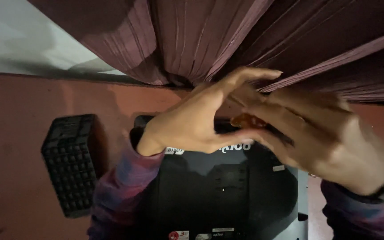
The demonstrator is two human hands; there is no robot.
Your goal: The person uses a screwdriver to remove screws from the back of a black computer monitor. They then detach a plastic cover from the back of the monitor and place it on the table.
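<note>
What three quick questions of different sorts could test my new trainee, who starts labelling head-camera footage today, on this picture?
1. True or false: the left hand and the right hand are raised at the pleated maroon curtain.
2. What lies on the reddish floor left of the left sleeve? A) a black gridded crate B) a white bucket C) a green ball
3. Fill in: below the hands sits a large ____ appliance with small stickers.

Key: 1 true; 2 A; 3 black. The small orange-brown thing between the hands is too blurred to name.
</note>
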